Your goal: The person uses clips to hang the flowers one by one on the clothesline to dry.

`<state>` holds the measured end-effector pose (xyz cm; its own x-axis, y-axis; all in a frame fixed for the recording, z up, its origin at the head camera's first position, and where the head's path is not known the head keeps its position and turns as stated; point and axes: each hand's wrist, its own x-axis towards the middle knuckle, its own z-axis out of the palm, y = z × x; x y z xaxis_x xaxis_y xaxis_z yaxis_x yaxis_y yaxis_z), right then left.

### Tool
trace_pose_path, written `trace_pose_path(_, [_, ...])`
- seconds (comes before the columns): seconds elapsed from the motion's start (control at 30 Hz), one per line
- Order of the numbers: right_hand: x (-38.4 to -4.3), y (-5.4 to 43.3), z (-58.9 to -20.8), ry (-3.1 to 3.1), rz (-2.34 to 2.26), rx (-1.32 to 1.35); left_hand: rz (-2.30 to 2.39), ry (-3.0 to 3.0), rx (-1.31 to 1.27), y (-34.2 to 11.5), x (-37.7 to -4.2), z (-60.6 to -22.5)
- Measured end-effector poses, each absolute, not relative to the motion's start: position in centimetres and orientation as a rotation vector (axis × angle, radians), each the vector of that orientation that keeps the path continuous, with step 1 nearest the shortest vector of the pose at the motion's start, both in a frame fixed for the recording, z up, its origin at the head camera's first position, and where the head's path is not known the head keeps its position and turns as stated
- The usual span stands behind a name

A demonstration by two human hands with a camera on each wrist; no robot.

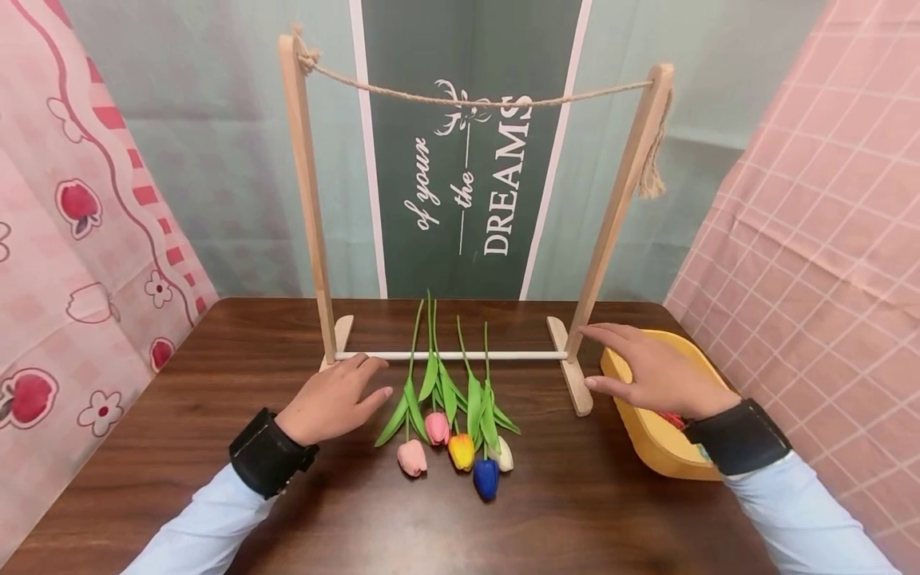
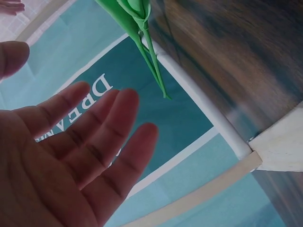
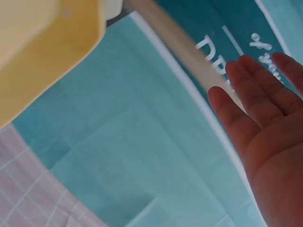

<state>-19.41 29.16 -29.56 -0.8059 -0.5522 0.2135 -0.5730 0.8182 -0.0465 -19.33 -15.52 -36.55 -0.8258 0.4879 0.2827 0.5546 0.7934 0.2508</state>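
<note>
My left hand (image 1: 334,399) hovers with relaxed fingers near the left foot of a wooden frame (image 1: 307,200), just left of several artificial tulips. Nothing is in its palm in the left wrist view. The tulips lie on the table, heads toward me: a light pink tulip (image 1: 412,458), a darker pink tulip (image 1: 437,428), a yellow tulip (image 1: 461,453), a blue tulip (image 1: 486,479) and a white tulip (image 1: 505,455). Their stems cross the frame's white bottom rod (image 1: 528,355). My right hand (image 1: 657,375), fingers extended and holding nothing, is by the right post, over a yellow basket (image 1: 647,451).
A twine rope (image 1: 402,93) sags between the tops of the two posts, its frayed end (image 1: 652,188) hanging at the right. Something red (image 1: 673,419) shows inside the basket. Patterned curtains (image 1: 812,239) enclose the brown table (image 1: 237,335) at the back and sides.
</note>
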Motion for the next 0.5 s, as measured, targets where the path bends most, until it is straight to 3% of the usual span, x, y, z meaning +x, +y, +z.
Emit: trace_pose_path(0.5, [-22.2,33.0,-28.3,-2.960,0.217,0.696,-0.520,-2.786,-0.780,-14.9,-19.8,-36.6])
